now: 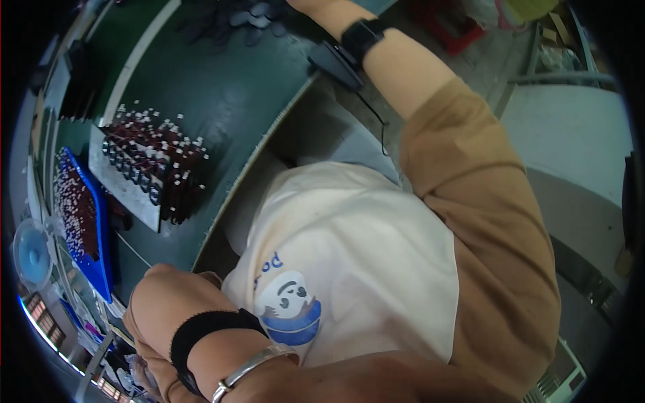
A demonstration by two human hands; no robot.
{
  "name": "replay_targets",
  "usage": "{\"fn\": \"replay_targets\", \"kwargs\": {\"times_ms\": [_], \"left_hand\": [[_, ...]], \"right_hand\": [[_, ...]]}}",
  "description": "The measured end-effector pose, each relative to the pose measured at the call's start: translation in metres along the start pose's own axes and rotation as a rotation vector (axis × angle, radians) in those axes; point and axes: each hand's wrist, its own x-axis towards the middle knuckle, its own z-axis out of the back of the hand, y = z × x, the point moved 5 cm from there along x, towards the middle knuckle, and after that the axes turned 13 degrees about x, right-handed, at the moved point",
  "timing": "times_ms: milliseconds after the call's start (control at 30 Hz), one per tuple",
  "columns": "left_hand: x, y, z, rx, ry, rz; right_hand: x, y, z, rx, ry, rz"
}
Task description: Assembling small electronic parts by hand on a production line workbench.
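My right arm reaches over the green worktable (222,87) toward the top edge. Only the base of my right hand (314,7) shows there, and its fingers are out of view. A black strapped device (363,37) is on that wrist, beside a flat black box (336,65) with a dangling cable. Nearest to this hand is a pile of small dark, flat pieces (252,19). My left arm is sharply bent, with a black band (201,339) and a silver bangle (247,373). At the lower edge, my left hand (376,379) looks very close and blurred, its fingers hidden.
On the table, a metal plate (124,181) with dark rings stands beside reddish-brown wires with white ends (178,158). A blue tray (101,228) holds more. Farther left is a round blue-and-clear object (32,254). A red plastic item (457,37) lies on the floor.
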Motion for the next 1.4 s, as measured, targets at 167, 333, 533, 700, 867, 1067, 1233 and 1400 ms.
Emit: {"fn": "replay_targets", "kwargs": {"times_ms": [167,333,533,700,867,1067,1233,1400], "left_hand": [[0.001,-0.006,-0.018,0.046,0.023,-0.058],[0.019,-0.024,0.010,0.088,0.066,-0.085],[-0.036,-0.041,0.066,1.582,-0.049,0.174],[-0.109,-0.079,0.076,1.916,-0.269,0.234],[-0.172,-0.069,0.090,1.797,-0.421,0.227],[-0.187,-0.087,0.103,1.808,-0.848,0.068],[-0.176,-0.097,0.116,1.743,-0.944,-0.070],[-0.181,-0.095,0.123,1.689,-0.931,-0.026]], "right_hand": [[-0.006,0.005,-0.011,-0.030,0.054,0.132],[-0.020,0.027,-0.012,-0.151,0.153,0.324],[-0.032,0.019,-0.038,-0.522,0.651,0.228],[-0.044,0.040,-0.028,-0.525,0.822,0.262],[-0.040,0.044,-0.033,-0.411,0.891,0.240],[-0.005,0.024,-0.067,-0.286,0.786,0.164],[0.032,0.014,-0.121,-0.456,0.945,0.116],[0.025,-0.001,-0.136,-0.557,1.135,0.031]]}}
